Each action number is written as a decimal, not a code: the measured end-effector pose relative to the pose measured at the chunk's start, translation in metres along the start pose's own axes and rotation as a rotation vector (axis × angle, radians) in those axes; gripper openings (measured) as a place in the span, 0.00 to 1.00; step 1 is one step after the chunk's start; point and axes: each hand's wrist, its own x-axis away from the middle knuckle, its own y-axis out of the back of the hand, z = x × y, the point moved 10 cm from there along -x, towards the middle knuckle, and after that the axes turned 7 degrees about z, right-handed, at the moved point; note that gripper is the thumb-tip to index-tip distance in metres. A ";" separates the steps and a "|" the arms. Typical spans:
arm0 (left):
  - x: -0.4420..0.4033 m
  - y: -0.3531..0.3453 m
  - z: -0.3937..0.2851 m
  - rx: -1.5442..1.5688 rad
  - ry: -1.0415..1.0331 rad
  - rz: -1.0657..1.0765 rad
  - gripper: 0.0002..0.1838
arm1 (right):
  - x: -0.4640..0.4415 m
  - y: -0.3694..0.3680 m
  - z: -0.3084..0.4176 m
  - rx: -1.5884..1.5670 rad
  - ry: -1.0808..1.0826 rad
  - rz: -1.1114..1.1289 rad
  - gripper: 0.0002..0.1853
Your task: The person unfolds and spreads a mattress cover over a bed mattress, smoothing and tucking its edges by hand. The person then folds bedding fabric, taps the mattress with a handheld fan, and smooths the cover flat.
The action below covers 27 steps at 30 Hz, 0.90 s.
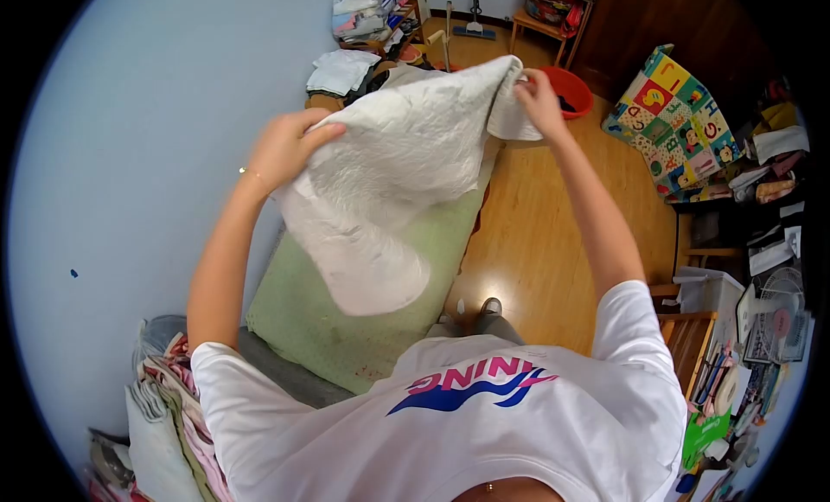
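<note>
- A pile of folded fabrics [164, 424] sits just beyond the near left corner of the green-covered bed [337, 303], by the wall [147, 156].
- The left hand [290, 147] is clamped on the upper left edge of a white quilted cloth [402, 143], thumb on the side facing the person. A pinch right at the corner should, I judge, keep that edge straighter.
- Folded white garments [341, 71] lie near the bed's far left corner.
- The quilted cloth is held up over the bed, between its left and right edges — slack in the middle, its rounded lower end hanging free. Whether that end brushes the green cover is hard to tell from this angle.
- The right hand [538, 104] is closed on the cloth's upper right part, where a flap folds over beside the fingers. Opening out that flap and drawing the hands level and apart would likely help the sheet hang flat — gently, so the grip holds.
- A red basin [579, 94] stands on the wooden floor [553, 225], past the bed's far right corner.
- Farther right, an alphabet play mat [679, 121] stands folded, well apart from the cloth.
</note>
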 end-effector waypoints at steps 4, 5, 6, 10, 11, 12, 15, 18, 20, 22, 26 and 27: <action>-0.030 -0.017 0.011 0.398 -0.039 -0.055 0.21 | 0.109 -0.102 0.052 0.091 0.042 0.214 0.34; -0.040 -0.022 0.017 0.558 0.000 -0.056 0.22 | 0.144 -0.135 0.060 0.033 -0.110 0.442 0.38; -0.047 -0.021 0.012 0.556 -0.005 -0.053 0.22 | 0.174 -0.166 0.071 0.102 -0.038 0.618 0.37; -0.080 -0.022 0.007 0.670 0.031 -0.084 0.21 | 0.220 -0.207 0.092 -0.001 0.140 0.513 0.32; -0.088 -0.026 0.008 0.670 0.055 -0.053 0.21 | 0.219 -0.208 0.090 0.041 0.152 0.451 0.30; -0.095 -0.027 0.007 0.672 0.053 -0.044 0.21 | 0.219 -0.209 0.087 0.084 0.160 0.389 0.28; -0.111 -0.020 0.000 0.539 -0.021 -0.042 0.21 | 0.190 -0.207 0.066 0.072 0.057 0.373 0.20; -0.107 -0.001 -0.014 0.158 -0.187 -0.238 0.25 | 0.165 -0.170 0.117 -0.105 0.234 0.390 0.10; -0.072 0.005 -0.047 -0.256 -0.418 -0.540 0.32 | 0.132 -0.143 0.145 -0.045 0.336 0.305 0.11; -0.052 -0.011 -0.061 -0.177 -0.401 -0.411 0.35 | 0.088 -0.124 0.159 -0.027 0.295 0.263 0.13; -0.015 -0.068 -0.071 0.114 -0.307 -0.162 0.55 | 0.034 -0.107 0.191 0.068 0.216 0.304 0.14; -0.014 -0.075 -0.072 0.118 -0.300 -0.166 0.55 | 0.029 -0.112 0.194 0.176 0.187 0.314 0.15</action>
